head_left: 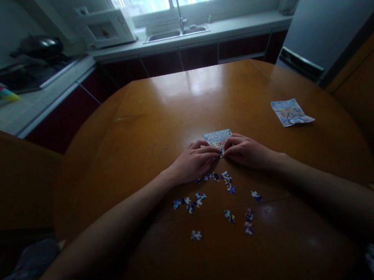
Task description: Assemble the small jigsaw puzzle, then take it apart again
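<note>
A partly assembled jigsaw puzzle (217,136) lies on the wooden table, its lower part covered by my fingers. My left hand (197,161) rests against its lower left side, fingers bent and pressed together on the puzzle. From the right, my right hand (247,151) pinches at the lower edge. A small puzzle piece (222,153) shows between the fingertips of both hands. Loose puzzle pieces lie nearer to me: a cluster (189,203) below my left hand, a short strip (228,182) below the puzzle, and a single piece (256,195) below my right hand.
A creased printed sheet (289,112) lies on the table (154,103) to the right. More loose pieces (196,235) are scattered toward the near side. Beyond stand a counter with a sink (162,36), a microwave (109,28) and a stove with a pan (42,45).
</note>
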Action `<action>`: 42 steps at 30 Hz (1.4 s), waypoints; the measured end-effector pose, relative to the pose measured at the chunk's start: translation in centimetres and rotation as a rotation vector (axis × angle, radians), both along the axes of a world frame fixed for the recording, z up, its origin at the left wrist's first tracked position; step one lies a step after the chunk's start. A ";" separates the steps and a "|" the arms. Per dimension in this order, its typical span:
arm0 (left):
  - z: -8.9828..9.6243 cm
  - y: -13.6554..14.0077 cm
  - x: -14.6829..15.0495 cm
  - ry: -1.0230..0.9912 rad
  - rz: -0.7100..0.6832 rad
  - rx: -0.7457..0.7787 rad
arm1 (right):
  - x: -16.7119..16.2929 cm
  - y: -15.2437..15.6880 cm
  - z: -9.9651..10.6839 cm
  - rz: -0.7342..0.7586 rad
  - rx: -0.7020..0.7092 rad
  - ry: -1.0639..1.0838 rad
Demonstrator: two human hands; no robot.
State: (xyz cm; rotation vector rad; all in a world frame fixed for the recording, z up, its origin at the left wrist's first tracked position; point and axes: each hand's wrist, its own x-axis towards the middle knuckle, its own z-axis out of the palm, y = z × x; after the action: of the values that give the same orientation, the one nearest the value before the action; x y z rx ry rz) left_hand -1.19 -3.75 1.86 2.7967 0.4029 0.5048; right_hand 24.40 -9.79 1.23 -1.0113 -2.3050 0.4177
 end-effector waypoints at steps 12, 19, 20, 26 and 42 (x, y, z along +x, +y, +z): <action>-0.4 0.2 0.0 -0.016 -0.027 0.028 | 1.0 0.6 -0.5 -0.297 0.034 0.118; -0.1 -0.2 -0.1 0.112 -0.006 0.094 | -0.5 0.1 -0.4 -0.334 0.003 0.043; -0.1 -0.2 -0.1 0.130 -0.003 0.097 | -0.7 0.1 -0.5 -0.365 0.011 0.019; 0.0 -0.2 -0.1 0.143 0.002 0.092 | -1.4 0.1 -1.5 -0.469 0.068 -0.169; -0.2 0.2 -0.2 0.133 0.030 0.063 | -1.2 0.7 -2.4 -0.579 0.020 -0.151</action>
State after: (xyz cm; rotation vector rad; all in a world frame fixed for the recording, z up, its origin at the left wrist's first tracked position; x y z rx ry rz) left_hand -1.35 -3.59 1.68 2.8985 0.4658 0.3441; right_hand 23.17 -9.07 -1.17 -1.6713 -2.0043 0.0807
